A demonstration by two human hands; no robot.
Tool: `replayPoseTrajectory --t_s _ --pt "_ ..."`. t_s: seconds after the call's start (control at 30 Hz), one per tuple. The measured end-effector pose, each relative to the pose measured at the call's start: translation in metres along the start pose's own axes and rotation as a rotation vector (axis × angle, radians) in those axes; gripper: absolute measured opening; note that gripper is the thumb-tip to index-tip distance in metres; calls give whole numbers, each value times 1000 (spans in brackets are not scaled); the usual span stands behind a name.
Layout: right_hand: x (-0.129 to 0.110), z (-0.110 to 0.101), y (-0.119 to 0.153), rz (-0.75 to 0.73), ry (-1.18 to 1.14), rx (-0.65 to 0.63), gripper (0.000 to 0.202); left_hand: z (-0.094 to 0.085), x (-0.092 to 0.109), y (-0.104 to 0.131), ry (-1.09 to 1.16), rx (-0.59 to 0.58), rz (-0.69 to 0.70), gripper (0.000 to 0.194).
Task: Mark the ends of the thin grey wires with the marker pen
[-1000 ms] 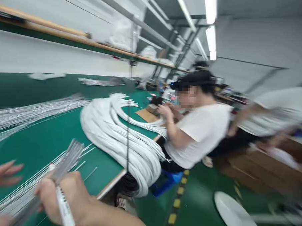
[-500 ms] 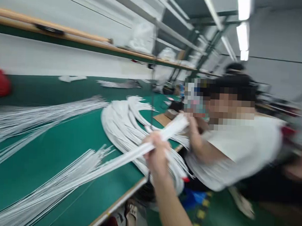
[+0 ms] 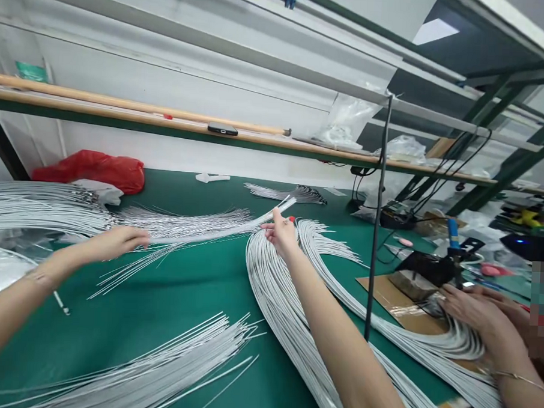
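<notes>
A long bundle of thin white cables stretches across the back of the green table, between my two hands. My right hand is closed loosely on it near its right end, thumb above and fingers below. My left hand is at the other end, its fingers bent together against the bundle; the fingertips are partly hidden. Beneath and behind the bundle lies a pile of loose cables. A thick curved bunch of white cables runs forward below my right hand. Another straight bunch lies at the front.
A co-worker's hands handle cables at the right, over cardboard. A black upright pole stands near my right forearm. A red bag and coiled cables lie at left. A shelf with a phone spans the back.
The view has swung left. My right hand has carried the cable bundle from near the co-worker to the back of the table, and my left hand has come into view.
</notes>
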State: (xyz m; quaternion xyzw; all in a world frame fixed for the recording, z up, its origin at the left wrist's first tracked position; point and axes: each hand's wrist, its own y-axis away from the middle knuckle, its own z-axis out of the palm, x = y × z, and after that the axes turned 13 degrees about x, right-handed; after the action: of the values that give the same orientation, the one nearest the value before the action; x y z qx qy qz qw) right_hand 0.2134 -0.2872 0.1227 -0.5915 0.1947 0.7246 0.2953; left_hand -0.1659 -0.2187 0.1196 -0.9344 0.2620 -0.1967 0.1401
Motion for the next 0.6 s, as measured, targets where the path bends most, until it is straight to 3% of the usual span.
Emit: replayPoseTrajectory --t_s 0.07,0.13,0.27,0.43,0.6 --pt "-1 -1 -13 3 31 63 41 28 0 -47 4 -106 20 41" --pt "-1 -13 -2 -15 51 86 43 59 -8 -75 -13 -153 -1 36" --pt "-3 -55 60 -86 93 27 54 101 -33 -90 -53 -224 -82 29" --pt "9 -115 127 -96 164 98 39 102 -42 -85 -111 -178 -163 30" --pt "41 -151 172 -110 200 83 33 97 -8 -60 -204 9 -157 39"
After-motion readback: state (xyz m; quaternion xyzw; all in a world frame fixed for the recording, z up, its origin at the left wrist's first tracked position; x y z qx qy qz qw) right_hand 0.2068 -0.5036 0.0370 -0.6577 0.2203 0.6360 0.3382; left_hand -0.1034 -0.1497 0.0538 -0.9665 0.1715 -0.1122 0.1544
